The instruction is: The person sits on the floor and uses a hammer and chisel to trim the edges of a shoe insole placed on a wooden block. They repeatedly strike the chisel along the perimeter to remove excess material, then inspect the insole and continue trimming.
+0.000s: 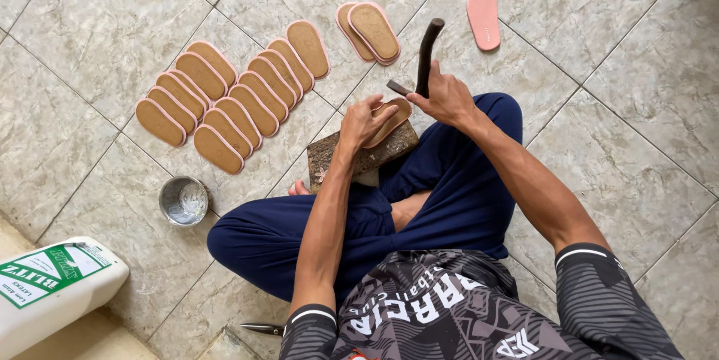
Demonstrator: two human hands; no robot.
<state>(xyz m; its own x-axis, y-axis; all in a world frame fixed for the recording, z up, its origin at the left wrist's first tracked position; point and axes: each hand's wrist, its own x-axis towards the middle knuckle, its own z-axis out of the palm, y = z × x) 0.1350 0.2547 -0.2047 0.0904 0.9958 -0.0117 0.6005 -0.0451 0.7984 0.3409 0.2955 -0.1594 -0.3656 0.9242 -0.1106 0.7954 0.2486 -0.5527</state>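
Right grip [443,96] clamps a dark hammer [425,53] upright; left grip [365,122] presses a sole [393,116] flat.

Head cam, single view, looking straight down at seated person's lap & floor.

Cam is sitting on person's head, pointing steeply down & slightly fwd; person's torso and shirt are filling bottom edge, both forearms are running up from there toward frame centre. Left hand [365,122] & right hand [447,98] are landing just above centre, close to lens. Tiled floor [112,23] is filling the rest, its grout lines running diagonally, so view is sitting rotated relative to tile grid. Rows of soles [232,94] are lying upper left, white jug [52,289] is getting clipped at lower-left edge. No 2nd view, no overlap to log.
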